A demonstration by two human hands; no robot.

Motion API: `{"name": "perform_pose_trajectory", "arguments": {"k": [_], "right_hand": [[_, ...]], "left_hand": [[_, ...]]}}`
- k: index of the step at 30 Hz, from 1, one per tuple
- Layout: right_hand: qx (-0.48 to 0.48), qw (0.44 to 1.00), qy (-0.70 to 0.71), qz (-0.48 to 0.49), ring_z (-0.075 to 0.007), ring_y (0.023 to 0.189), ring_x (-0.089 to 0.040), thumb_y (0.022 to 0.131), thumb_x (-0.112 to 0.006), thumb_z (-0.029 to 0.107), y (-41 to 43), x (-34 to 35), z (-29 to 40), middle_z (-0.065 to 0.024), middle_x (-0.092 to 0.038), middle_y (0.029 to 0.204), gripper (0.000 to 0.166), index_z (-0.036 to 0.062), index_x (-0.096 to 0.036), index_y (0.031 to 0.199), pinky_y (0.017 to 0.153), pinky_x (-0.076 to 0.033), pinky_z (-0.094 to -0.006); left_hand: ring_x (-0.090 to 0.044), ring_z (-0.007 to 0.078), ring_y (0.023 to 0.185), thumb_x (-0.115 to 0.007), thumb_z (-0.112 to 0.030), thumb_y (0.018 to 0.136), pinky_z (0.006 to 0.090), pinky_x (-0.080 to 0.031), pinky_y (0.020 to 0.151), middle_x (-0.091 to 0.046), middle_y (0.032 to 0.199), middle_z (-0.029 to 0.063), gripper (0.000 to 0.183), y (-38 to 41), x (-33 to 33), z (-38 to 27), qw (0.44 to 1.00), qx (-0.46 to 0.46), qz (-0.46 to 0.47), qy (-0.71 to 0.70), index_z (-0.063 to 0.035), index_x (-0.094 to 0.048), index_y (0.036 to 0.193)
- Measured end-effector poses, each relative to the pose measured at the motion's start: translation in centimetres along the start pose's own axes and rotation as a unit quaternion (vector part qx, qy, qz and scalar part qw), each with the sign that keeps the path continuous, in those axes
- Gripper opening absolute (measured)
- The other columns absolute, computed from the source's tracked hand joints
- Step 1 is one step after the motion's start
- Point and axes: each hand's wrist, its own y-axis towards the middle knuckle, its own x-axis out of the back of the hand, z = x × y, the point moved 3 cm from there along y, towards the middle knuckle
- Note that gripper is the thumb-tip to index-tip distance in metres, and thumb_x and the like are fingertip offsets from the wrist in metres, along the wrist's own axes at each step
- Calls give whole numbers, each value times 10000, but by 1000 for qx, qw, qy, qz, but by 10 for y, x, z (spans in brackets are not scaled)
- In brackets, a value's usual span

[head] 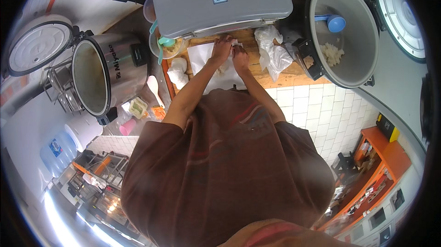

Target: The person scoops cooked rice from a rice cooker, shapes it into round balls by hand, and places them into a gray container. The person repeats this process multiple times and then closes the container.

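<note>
My left hand and my right hand are close together over a white paper sheet on a wooden board. Fingers of both hands pinch a small white wrap at the sheet's far side; whether it is paper or plastic cannot be made out. A small heap of cooked rice lies on the sheet between my forearms, partly hidden. Left of the sheet sits a white wrapped bundle. To the right lies a crumpled clear plastic bag.
A grey cooler box stands just beyond my hands. On the right, a large open pot holds some rice and a blue scoop. To the left are an open Miyako rice cooker, a tub with turquoise spoons and a white rice paddle.
</note>
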Motion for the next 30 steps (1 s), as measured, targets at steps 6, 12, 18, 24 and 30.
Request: {"name": "perform_pose_trajectory", "arguments": {"k": [6,12,18,24,30], "right_hand": [[-6,1000,-1,-2,-379,834,-687,973,-598,176,0,2,2,-148,-691,958,85,105,-638,997,711,-553,-494],[-5,1000,-1,9,-370,848,-689,973,-598,173,0,8,6,-144,-692,956,87,104,-642,1004,713,-551,-494],[-4,1000,2,14,-364,858,-689,972,-604,175,0,10,9,-141,-696,955,91,104,-643,1012,715,-550,-491],[-14,1000,-11,11,-366,845,-694,972,-607,176,1,9,7,-141,-696,943,94,104,-645,1019,706,-555,-491],[0,1000,-7,19,-347,860,-710,958,-632,164,2,15,13,-142,-701,979,107,99,-645,1042,701,-578,-462]], "left_hand": [[-563,299,1251,-669,-123,900,487,-462,1008,-636,1250,83,357,4,2,-1,1000,10,4,-5,-145,-654,1256],[-589,323,1211,-678,-123,894,483,-487,974,-648,1221,95,343,2,-5,6,1000,2,-26,0,-154,-654,1235],[-625,333,1143,-690,-111,880,492,-501,943,-662,1186,102,330,1,-5,8,998,-5,-57,-17,-153,-657,1206],[-637,311,1095,-708,-105,859,465,-508,926,-671,1126,70,251,7,0,4,999,-10,-30,-24,-150,-703,1106],[-642,299,1075,-704,-134,868,471,-498,922,-675,1095,53,150,8,-2,6,999,-21,-40,-9,-148,-726,1016]]}}
